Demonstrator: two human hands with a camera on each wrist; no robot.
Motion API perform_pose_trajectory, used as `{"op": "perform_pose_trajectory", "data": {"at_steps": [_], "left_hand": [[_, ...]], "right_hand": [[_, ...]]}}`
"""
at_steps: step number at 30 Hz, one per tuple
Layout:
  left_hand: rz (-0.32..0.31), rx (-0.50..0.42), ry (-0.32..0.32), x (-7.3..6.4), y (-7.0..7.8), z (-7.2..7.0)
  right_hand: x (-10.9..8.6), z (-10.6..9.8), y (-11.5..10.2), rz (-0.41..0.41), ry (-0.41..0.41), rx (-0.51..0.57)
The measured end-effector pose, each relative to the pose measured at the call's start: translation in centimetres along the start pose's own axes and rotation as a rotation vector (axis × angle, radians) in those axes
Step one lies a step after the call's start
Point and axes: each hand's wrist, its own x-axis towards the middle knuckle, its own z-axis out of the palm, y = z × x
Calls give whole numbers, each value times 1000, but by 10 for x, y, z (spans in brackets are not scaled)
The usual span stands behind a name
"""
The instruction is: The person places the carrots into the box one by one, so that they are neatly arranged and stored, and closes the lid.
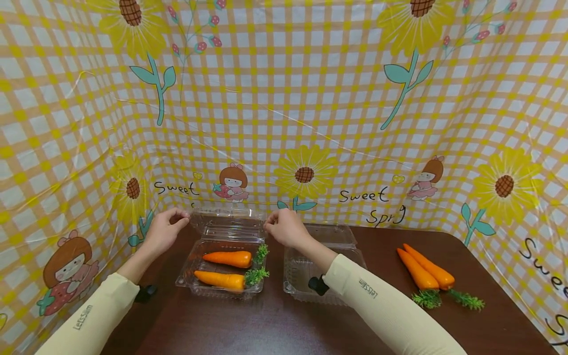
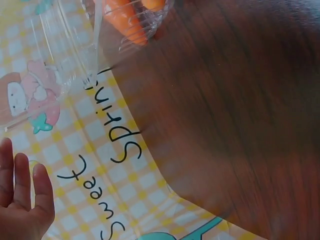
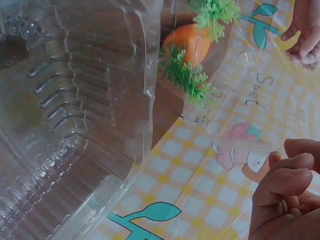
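A clear plastic clamshell box (image 1: 184, 281) stands with its hinged lid (image 1: 228, 228) raised at the back. Inside lie two orange carrots (image 1: 228, 258) with green leafy tops (image 1: 257, 275) pointing right. My left hand (image 1: 163, 230) pinches the lid's left corner between thumb and fingertips; in the left wrist view three of its fingers (image 2: 42, 187) extend beside the lid's edge. With thumb and curled fingers, my right hand (image 1: 286, 228) holds the lid's right corner, seen also in the right wrist view (image 3: 282, 187).
A second clear clamshell box (image 1: 301, 281) stands open to the right, partly behind my right forearm. Two more carrots (image 1: 419, 271) lie side by side on the brown table (image 1: 275, 328) at far right. Checked, flower-printed cloth (image 1: 306, 123) walls in the back and sides.
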Motion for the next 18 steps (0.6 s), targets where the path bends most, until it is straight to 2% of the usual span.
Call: {"op": "perform_pose_trajectory", "data": {"at_steps": [10, 18], "left_hand": [[13, 80, -26, -21, -1, -6], [75, 133, -10, -37, -3, -6]], "right_hand": [[-16, 5, -1, -37, -39, -12], [-30, 10, -1, -46, -80, -47]]}}
